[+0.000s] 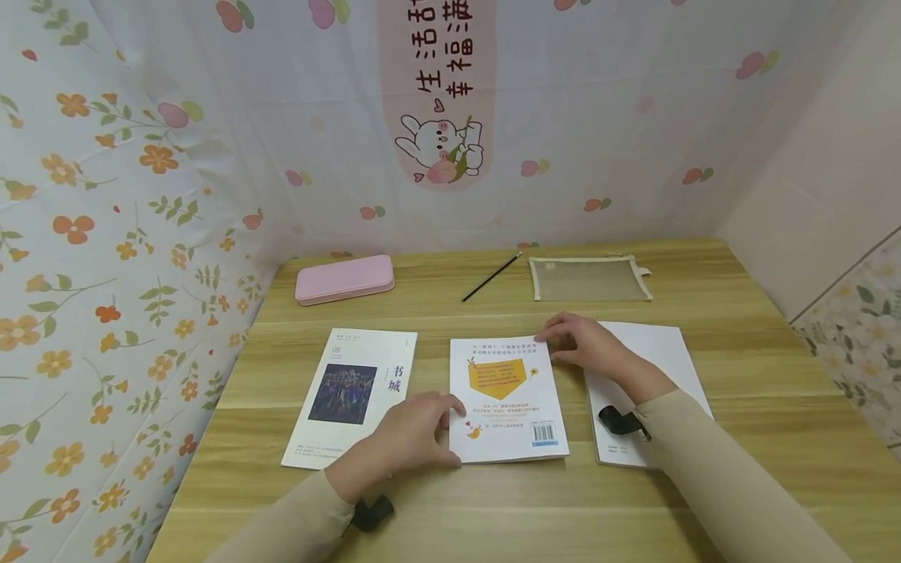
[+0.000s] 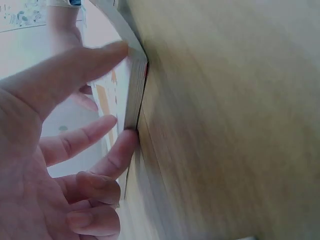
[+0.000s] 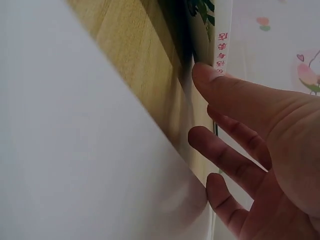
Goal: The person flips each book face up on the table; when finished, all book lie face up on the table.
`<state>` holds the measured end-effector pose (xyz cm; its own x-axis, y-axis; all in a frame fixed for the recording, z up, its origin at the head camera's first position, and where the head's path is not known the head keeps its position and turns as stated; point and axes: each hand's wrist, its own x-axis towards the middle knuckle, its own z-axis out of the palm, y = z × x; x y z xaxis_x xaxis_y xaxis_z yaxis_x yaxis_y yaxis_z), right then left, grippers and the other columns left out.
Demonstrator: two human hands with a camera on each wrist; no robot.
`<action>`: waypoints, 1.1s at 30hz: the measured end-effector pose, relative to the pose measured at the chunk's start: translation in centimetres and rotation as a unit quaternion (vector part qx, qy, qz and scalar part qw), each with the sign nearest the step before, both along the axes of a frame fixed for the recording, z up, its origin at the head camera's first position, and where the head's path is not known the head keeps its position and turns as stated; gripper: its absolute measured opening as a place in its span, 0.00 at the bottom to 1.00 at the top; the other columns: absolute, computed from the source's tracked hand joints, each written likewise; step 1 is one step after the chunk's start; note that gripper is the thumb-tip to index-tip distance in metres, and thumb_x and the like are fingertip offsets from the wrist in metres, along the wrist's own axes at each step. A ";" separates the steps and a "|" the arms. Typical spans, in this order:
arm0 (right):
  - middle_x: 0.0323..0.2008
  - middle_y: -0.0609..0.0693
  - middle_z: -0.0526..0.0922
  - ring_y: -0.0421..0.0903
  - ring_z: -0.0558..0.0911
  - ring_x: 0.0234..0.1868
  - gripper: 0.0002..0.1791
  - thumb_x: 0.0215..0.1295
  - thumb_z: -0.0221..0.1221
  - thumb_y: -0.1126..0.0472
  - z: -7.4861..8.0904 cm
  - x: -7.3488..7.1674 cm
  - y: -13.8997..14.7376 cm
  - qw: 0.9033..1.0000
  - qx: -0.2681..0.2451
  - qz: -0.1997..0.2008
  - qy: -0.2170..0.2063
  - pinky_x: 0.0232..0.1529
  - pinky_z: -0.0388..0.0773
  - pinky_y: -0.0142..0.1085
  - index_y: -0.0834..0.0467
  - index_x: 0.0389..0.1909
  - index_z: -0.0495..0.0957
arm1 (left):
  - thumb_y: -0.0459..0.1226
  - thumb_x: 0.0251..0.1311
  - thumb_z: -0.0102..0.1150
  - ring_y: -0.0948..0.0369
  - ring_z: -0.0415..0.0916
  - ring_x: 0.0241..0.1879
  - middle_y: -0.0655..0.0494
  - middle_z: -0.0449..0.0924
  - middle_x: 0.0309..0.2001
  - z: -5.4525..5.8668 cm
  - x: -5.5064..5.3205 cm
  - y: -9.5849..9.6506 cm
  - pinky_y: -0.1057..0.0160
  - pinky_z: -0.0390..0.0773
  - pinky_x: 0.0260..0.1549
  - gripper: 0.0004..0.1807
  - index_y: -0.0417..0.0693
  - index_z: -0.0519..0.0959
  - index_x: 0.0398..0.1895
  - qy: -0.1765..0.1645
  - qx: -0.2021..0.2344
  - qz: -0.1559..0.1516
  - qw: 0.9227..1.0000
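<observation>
A white book (image 1: 503, 414) with a yellow panel and a barcode lies back cover up in the middle of the wooden table. My left hand (image 1: 408, 438) is at its left side; in the left wrist view the thumb touches the near corner and fingertips (image 2: 122, 150) meet the page edge. At the far right corner of this book is my right hand (image 1: 587, 344), its thumb (image 3: 225, 90) against the spine in the right wrist view and its fingers spread. A white magazine (image 1: 310, 422) lies left, partly under the left hand. Another white book (image 1: 655, 352) lies beneath the right forearm.
Along the back of the table are a pink pencil case (image 1: 345, 279), a dark pencil (image 1: 491, 277) and a mesh zip pouch (image 1: 591, 280). Patterned cloth (image 1: 317, 102) stands behind the table and along its left side.
</observation>
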<state>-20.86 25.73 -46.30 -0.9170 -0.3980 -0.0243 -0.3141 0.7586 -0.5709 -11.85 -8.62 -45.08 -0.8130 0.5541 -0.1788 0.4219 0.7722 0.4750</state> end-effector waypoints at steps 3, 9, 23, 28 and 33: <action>0.59 0.55 0.80 0.56 0.79 0.60 0.19 0.62 0.71 0.66 -0.2 0.1 0.2 1.000 -0.007 -0.004 -0.007 0.63 0.76 0.56 0.53 0.54 0.87 | 0.53 0.37 0.85 0.65 0.69 0.34 0.65 0.75 0.36 -0.1 0.4 0.0 0.67 0.70 0.31 0.38 0.56 0.80 0.55 0.016 -0.009 0.000 1.000; 0.59 0.57 0.80 0.55 0.80 0.56 0.19 0.62 0.71 0.65 -0.1 0.3 0.4 0.999 -0.035 0.000 0.002 0.57 0.78 0.53 0.54 0.55 0.87 | 0.52 0.38 0.84 0.64 0.69 0.35 0.62 0.76 0.39 0.2 1.0 -0.2 0.64 0.72 0.32 0.38 0.58 0.78 0.56 0.035 -0.019 0.015 0.999; 0.58 0.54 0.81 0.51 0.79 0.47 0.17 0.66 0.69 0.62 0.5 0.6 0.8 0.994 -0.098 -0.017 0.034 0.47 0.78 0.41 0.53 0.55 0.85 | 0.44 0.47 0.76 0.63 0.80 0.40 0.65 0.86 0.39 1.0 1.1 -2.0 0.61 0.78 0.38 0.15 0.59 0.85 0.40 0.076 0.026 0.042 0.996; 0.58 0.52 0.81 0.48 0.78 0.45 0.14 0.68 0.67 0.62 1.2 0.7 0.8 0.991 -0.114 -0.033 0.056 0.47 0.76 0.41 0.52 0.54 0.85 | 0.42 0.51 0.75 0.63 0.84 0.41 0.70 0.88 0.34 1.6 1.1 -2.6 0.63 0.79 0.38 0.08 0.62 0.87 0.36 0.109 0.044 0.056 0.992; 0.57 0.52 0.81 0.48 0.77 0.46 0.13 0.68 0.68 0.60 2.1 0.9 0.5 0.982 -0.152 -0.062 0.088 0.46 0.73 0.36 0.52 0.53 0.85 | 0.42 0.52 0.76 0.62 0.85 0.42 0.71 0.89 0.37 2.0 1.2 -3.0 0.63 0.80 0.38 0.08 0.63 0.89 0.36 0.143 0.070 0.081 0.984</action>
<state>-19.98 26.24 -44.19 -0.9381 -0.2472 0.2426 -0.3448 0.5997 -0.7221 -10.70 -11.67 -43.06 -0.8984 0.4166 0.1390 0.4311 0.7761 0.4602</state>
